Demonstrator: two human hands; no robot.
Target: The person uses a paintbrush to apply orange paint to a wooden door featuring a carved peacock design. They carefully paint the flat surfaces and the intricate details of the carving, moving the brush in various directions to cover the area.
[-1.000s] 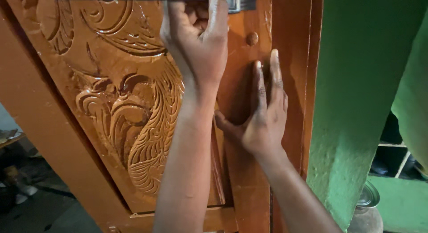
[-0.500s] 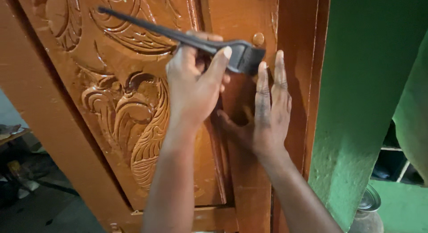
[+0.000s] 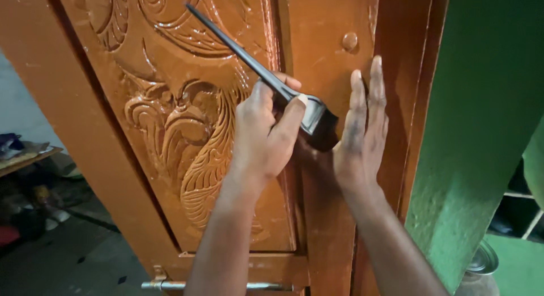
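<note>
A glossy orange-brown wooden door with carved scrollwork fills the view. My left hand grips a black-handled paintbrush, its dark bristles pressed against the door's plain right stile. The brush's long handle points up and to the left. My right hand lies flat on that stile just right of the bristles, fingers straight and pointing up, holding nothing.
A green rough wall stands right of the door frame. A metal can sits low at the right. A metal bolt runs along the door's bottom rail. Clutter and a low table lie at the left.
My left hand has brought the brush down the stile from the top of the view, and the handle has tilted up to the left. My right hand stays flat on the door.
</note>
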